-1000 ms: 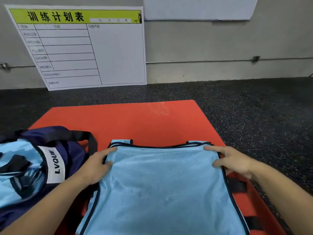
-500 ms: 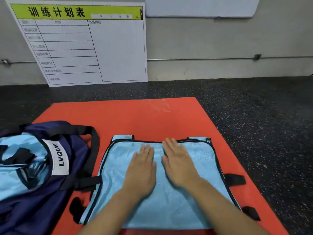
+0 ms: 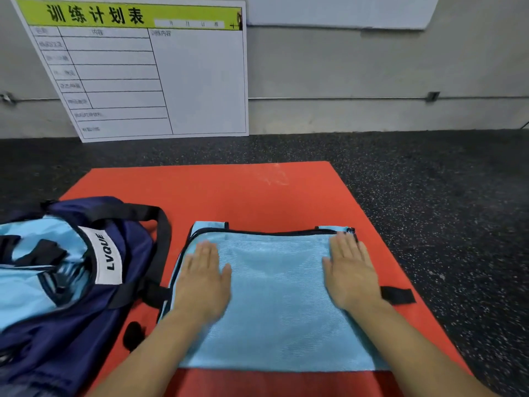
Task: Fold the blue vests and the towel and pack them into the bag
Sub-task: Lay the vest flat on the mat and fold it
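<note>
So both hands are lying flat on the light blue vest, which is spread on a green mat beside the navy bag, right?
Almost. The head view shows the mat is red-orange, not green. The rest holds: the left hand and right hand lie flat on the light blue vest, beside the navy bag.

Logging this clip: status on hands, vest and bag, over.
Left hand and right hand flat, open, pressing blue vest on red mat. Navy bag at left, open, blue fabric inside. Nothing blocking.
</note>
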A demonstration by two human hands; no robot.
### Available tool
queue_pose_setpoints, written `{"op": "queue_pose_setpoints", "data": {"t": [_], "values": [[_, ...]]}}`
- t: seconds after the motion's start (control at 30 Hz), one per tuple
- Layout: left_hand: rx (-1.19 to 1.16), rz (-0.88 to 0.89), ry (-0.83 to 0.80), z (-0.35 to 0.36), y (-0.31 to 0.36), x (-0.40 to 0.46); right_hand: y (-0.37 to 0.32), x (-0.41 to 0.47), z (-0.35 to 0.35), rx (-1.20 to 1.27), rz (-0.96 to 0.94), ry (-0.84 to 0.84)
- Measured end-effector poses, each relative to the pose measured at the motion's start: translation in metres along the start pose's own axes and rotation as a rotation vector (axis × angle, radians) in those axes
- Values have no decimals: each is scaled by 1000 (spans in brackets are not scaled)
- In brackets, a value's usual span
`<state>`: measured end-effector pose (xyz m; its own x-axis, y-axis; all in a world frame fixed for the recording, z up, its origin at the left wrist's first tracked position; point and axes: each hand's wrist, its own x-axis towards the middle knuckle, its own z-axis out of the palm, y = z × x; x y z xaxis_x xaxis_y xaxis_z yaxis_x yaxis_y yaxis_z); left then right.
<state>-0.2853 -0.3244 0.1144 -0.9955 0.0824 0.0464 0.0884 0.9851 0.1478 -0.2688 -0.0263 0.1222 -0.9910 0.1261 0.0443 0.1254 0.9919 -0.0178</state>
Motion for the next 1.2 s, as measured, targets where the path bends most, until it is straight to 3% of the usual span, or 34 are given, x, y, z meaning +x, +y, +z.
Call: {"op": "queue_pose_setpoints", "data": {"t": [0.17, 0.37, 0.47, 0.67, 1.0, 1.1, 1.2], "values": [[-62, 134, 21, 22, 49, -19, -82, -30, 15, 176, -267, -1], [-6, 40, 46, 16, -15, -39, 4, -41, 9, 122, -40, -43], [-26, -30, 12, 7, -16, -41, 16, -43, 3, 88, 65, -40], [-74, 92, -2, 20, 36, -72, -77, -88, 10, 229, -288, -50], [-15, 21, 45, -5, -43, -118, 8, -98, 9, 108, -54, -82], [-97, 25, 46, -9, -45, -142, -9, -97, 0, 163, -123, -86], [-94, 39, 26, -14, -50, -176, -46, -90, -3, 219, -312, -112]]}}
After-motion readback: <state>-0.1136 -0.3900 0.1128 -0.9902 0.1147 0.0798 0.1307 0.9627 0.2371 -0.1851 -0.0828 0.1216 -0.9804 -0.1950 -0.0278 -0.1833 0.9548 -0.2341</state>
